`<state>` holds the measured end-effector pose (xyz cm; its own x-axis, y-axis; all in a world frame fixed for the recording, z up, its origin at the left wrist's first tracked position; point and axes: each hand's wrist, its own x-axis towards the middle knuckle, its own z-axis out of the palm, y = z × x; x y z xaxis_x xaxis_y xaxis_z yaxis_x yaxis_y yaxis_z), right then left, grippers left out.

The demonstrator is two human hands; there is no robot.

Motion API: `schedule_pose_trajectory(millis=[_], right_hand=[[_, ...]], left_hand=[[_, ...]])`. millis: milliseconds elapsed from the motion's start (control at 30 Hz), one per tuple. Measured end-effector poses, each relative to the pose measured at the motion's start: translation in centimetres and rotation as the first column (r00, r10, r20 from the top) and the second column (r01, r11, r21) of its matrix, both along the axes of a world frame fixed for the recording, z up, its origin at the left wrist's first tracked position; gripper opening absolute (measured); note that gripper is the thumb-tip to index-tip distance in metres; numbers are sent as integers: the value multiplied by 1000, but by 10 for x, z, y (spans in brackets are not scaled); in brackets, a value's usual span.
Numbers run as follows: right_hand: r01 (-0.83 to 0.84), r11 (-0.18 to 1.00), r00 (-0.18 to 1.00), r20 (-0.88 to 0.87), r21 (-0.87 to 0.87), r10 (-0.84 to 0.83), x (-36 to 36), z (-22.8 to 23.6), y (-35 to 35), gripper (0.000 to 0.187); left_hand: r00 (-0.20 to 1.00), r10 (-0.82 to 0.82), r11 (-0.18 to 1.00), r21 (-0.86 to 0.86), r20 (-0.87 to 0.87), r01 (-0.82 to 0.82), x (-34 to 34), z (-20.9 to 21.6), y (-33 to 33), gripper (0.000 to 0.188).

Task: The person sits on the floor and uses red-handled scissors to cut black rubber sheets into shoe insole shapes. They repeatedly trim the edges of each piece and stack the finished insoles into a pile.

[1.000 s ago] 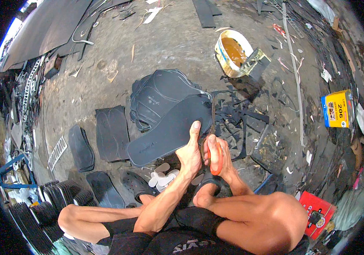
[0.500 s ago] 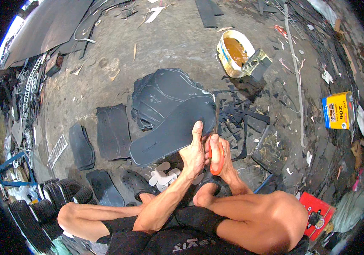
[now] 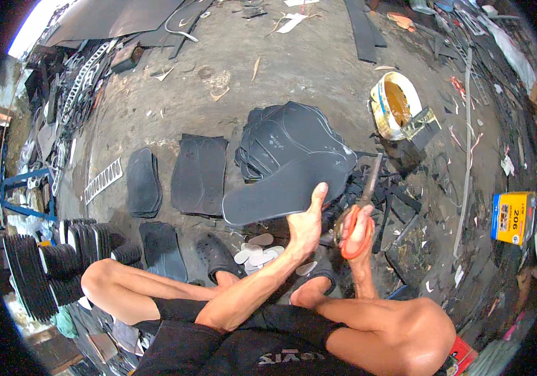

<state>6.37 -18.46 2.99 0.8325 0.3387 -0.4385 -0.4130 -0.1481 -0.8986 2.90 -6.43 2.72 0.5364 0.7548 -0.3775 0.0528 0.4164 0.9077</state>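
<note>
My left hand [image 3: 307,227] grips a dark grey sole cutout [image 3: 281,188] by its near edge, thumb on top and the other fingers hidden beneath. The cutout lies tilted, its wide end to the right. To its right, my right hand [image 3: 357,230] is closed round a pair of scissors [image 3: 374,182] with orange handles. Their blades point away from me and stand apart from the cutout. Just beyond the held piece is a stack of similar dark sole pieces [image 3: 300,128] with pale outlines. Dark offcuts [image 3: 400,203] are strewn beside the scissors.
At the far right stands a white tub [image 3: 378,113] of brown liquid. Dark sheets [image 3: 199,175] and a sole pile [image 3: 143,182] lie left of the stack. Pale oval pieces [image 3: 256,257] sit near my clogs [image 3: 215,254]. Black soles [image 3: 30,276] stand in rows at near left.
The scissors have moved right, away from the cutout's edge, and their blades now show. My left hand keeps its hold on the cutout. The whole view has shifted, so the floor things appear further right.
</note>
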Motion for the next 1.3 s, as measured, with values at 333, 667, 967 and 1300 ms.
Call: schedule_pose_trajectory(millis=[333, 667, 967, 1300], right_hand=[[-25, 999, 999, -29, -32, 24, 13, -31, -25, 69], [-122, 992, 991, -53, -36, 120, 2, -31, -18, 69], [-162, 984, 986, -46, -72, 159, 6, -36, -33, 67], [-364, 929, 910, 240, 71, 339, 15, -11, -20, 56]], left_hand=[[951, -75, 996, 65, 298, 58, -6, 4, 145, 39], [987, 144, 990, 4, 65, -144, -18, -55, 302, 55], [214, 402, 799, 455, -891, 393, -134, -130, 277, 110], [902, -299, 858, 326, -310, 396, -94, 61, 297, 38]])
